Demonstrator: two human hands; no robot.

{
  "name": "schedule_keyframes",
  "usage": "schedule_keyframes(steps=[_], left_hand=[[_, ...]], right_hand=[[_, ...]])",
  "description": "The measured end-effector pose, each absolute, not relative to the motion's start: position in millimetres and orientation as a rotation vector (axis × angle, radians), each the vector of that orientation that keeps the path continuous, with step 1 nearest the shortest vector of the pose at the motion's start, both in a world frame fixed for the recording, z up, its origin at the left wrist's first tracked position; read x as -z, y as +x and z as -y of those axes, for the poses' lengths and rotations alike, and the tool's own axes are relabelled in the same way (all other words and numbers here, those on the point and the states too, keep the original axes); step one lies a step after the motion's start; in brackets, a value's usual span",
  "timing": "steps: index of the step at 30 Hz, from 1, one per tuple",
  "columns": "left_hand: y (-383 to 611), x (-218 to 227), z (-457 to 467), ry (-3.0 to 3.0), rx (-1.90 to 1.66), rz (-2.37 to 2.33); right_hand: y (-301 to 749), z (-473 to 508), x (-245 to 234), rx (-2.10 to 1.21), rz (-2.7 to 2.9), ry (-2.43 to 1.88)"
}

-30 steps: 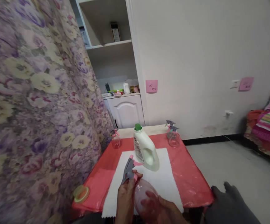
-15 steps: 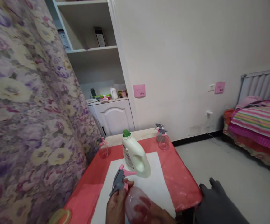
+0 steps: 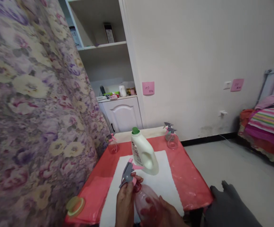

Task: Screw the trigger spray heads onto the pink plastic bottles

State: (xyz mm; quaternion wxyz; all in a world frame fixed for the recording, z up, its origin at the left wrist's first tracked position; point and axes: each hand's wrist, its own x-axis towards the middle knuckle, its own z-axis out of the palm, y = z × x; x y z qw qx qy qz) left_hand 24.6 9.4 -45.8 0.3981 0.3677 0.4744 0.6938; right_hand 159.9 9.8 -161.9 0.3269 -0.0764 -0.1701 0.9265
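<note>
My left hand [image 3: 125, 199] is closed around the pink collar of a grey and pink trigger spray head [image 3: 127, 174]. Below that collar shows the neck of a clear pinkish spray bottle [image 3: 146, 201], tilted, its body low in the view. Fingers of my right hand [image 3: 171, 212] wrap the bottle's body from the right and show through the plastic. Just beyond the spray head stands a pale green detergent jug [image 3: 144, 153] with a green spout, on a white cloth [image 3: 169, 176]. Whether the spray head is still threaded on the neck, I cannot tell.
On the red-covered table [image 3: 99, 181], one spray bottle [image 3: 112, 147] stands back left and two [image 3: 172, 142] back right. A yellowish round lid [image 3: 75, 206] lies at the near left. A floral curtain [image 3: 44, 126] hangs left; a dark grey shape [image 3: 229, 205] is beyond the right edge.
The view has swung left, so everything sits farther right. More of the bottle's neck shows below the pink collar. Both hands keep their holds; the jug stays put.
</note>
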Motion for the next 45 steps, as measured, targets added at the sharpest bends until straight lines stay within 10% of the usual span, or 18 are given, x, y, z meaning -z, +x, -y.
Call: schedule_keyframes(steps=[45], left_hand=[[-113.1, 48.8, -47.3, 0.142, -2.07, -0.633]], right_hand=[[175.2, -16.3, 171.9, -2.345, 0.289, -0.363]])
